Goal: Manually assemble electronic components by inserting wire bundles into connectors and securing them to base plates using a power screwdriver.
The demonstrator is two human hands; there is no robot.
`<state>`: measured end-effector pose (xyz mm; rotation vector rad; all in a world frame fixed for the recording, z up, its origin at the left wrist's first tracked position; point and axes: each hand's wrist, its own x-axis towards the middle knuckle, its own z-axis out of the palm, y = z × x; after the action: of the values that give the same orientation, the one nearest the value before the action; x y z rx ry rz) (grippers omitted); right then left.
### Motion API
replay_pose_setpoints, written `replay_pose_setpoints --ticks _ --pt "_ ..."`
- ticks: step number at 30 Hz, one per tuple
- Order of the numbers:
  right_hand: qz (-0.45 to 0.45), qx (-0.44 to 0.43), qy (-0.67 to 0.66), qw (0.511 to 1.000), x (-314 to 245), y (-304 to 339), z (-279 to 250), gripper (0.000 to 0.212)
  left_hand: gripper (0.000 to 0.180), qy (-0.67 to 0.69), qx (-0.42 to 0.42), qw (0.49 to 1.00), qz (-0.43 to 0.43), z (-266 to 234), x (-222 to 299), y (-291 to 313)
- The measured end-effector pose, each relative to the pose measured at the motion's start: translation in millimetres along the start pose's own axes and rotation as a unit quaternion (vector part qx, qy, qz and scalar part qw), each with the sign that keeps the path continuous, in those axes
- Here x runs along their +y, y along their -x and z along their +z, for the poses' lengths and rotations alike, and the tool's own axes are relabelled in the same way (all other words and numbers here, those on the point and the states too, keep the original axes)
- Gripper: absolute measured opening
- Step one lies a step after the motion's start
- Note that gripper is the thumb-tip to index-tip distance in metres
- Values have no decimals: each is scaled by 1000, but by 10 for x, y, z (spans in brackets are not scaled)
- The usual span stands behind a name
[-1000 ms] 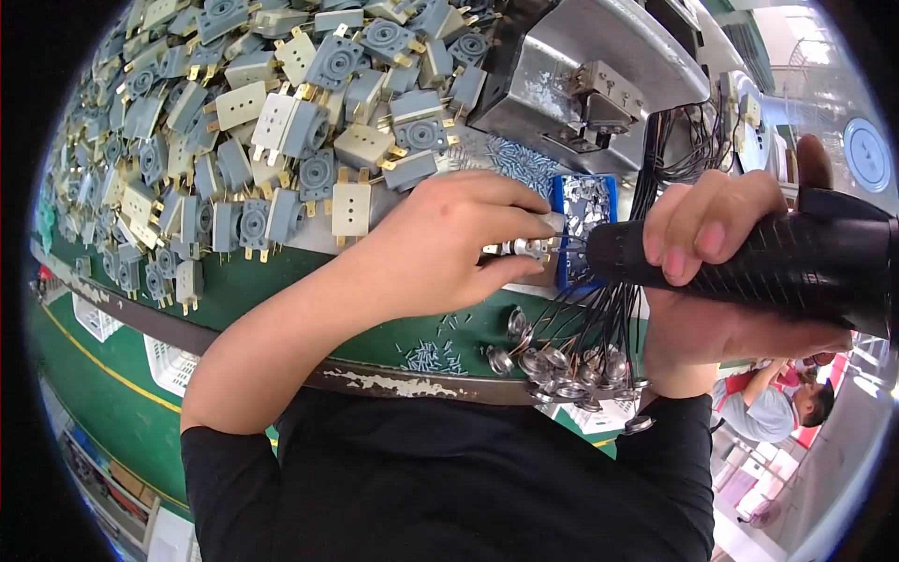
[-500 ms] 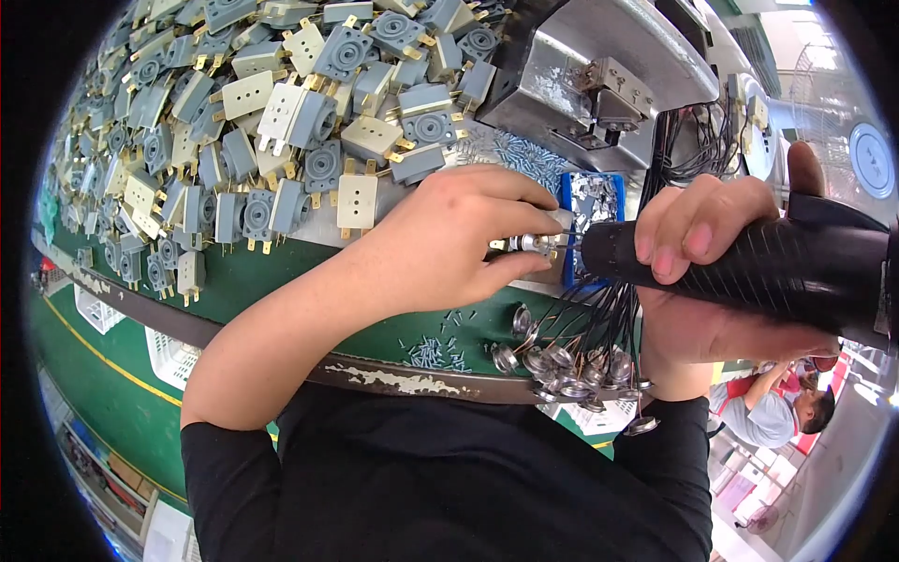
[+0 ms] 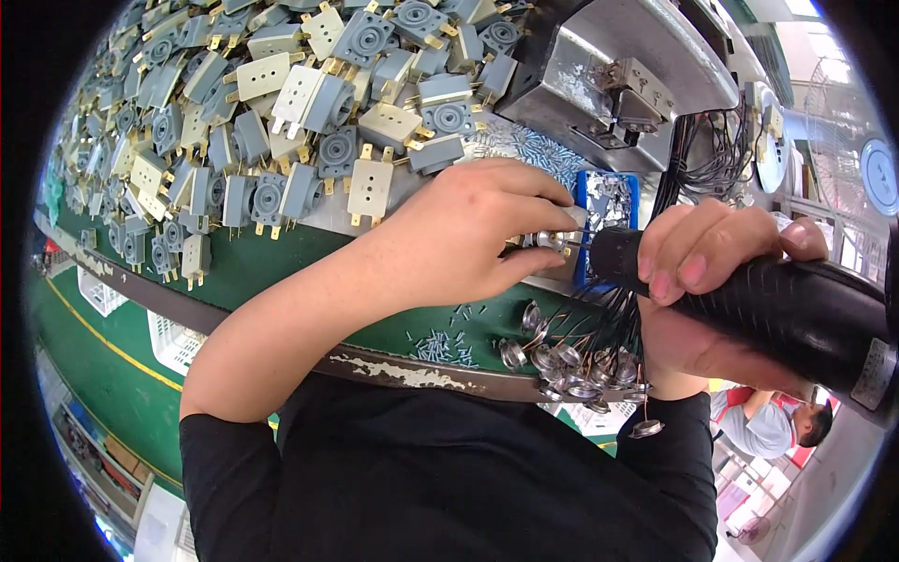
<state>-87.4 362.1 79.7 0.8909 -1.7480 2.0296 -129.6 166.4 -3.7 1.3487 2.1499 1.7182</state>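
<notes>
My left hand (image 3: 492, 225) is closed, pinching a small shiny metal part (image 3: 551, 240) with a white piece between thumb and fingertips. The fingers hide much of this part. In my right hand (image 3: 698, 267) is a black electric screwdriver (image 3: 796, 304), its thick body wrapped by my fingers. The screwdriver's thin bit points left and meets the metal part or stops very close to it; I cannot tell which. Just behind the bit stands a blue tray (image 3: 634, 199) of small metal pieces.
Grey and cream terminal blocks (image 3: 371, 187) are heaped at the left and back. Blue-silver screws (image 3: 548, 155) lie beside a metal fixture (image 3: 646, 56). Round metal cups (image 3: 567, 361) on black wires crowd the front edge, with loose screws (image 3: 438, 347) nearby. A person (image 3: 763, 426) sits at the right.
The screwdriver's rear end has tilted downward, and my right hand's raised finger has come down with it. My left hand keeps its pinch. The whole view has shifted slightly.
</notes>
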Motion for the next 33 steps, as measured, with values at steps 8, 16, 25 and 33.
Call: replay_pose_setpoints --ticks 8,16,25,33 --pt "35 -35 32 998 -38 -1 -35 95 27 -6 -1 1000 -4 -16 1 16" --pt "35 -1 -66 997 -187 -346 -46 114 31 -8 -14 1000 5 -28 9 -36" --pt "0 147 64 987 43 -812 -509 108 28 -5 -14 1000 1 -33 53 -59" --pt "79 237 125 960 143 -888 -325 109 30 2 -22 1000 -13 -51 59 -65"
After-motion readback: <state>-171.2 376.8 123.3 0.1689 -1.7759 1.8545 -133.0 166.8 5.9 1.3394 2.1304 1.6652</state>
